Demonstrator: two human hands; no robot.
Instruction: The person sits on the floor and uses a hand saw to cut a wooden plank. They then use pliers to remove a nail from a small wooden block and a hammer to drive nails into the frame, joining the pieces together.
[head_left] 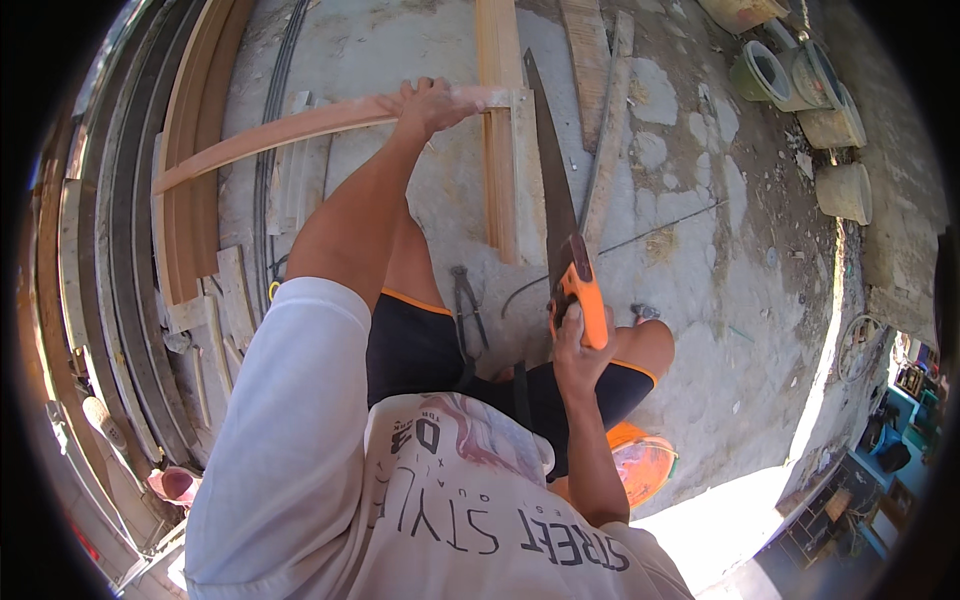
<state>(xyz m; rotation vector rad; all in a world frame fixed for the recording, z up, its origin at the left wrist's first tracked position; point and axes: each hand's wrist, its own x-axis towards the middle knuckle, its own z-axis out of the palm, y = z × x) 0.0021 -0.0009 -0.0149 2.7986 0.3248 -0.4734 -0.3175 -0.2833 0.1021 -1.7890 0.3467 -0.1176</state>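
Observation:
My right hand (580, 350) grips the orange and black handle of a handsaw (552, 165). Its long blade points away from me, tip at the far end, and runs alongside the right end of a long narrow wooden board (300, 124). I cannot tell whether blade and wood touch. My left hand (428, 106) lies over that board near its right end, fingers curled over the far edge. The board reaches out to the left, crossing a thicker wooden beam (497, 40) beneath its right end. A pale short wood piece (524, 180) stands out toward me at this end.
Long-handled pincers (467, 305) lie on the concrete between my legs. A thin bent metal rod (655, 239) and loose planks (606, 130) lie to the right. Stacked timber (180, 240) fills the left side. Several buckets (843, 192) line the far right; an orange basin (643, 468) sits beside my right hip.

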